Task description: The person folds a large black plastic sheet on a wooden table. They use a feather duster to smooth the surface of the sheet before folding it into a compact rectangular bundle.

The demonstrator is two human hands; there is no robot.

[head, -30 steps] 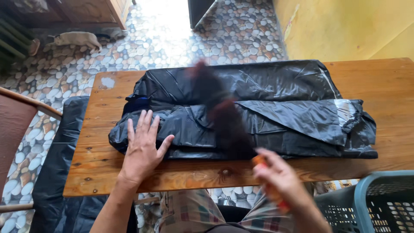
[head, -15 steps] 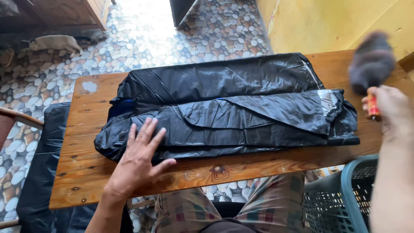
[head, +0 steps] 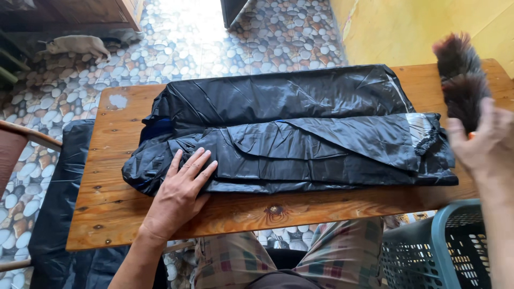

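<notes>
A folded black plastic sheet lies lengthwise across the wooden bench, covering most of its top. The left hand rests flat on the sheet's near left end, fingers spread and gripping nothing. At the right end, the right hand is closed around the handle of a dark feather duster, held upright above the bench. A grey-blue plastic basket stands below the bench's near right corner.

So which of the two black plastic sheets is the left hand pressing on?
The folded black bag on the wooden table. The left hand lies flat on its near-left corner. The other black sheet hangs below the table's left end, untouched.
</notes>
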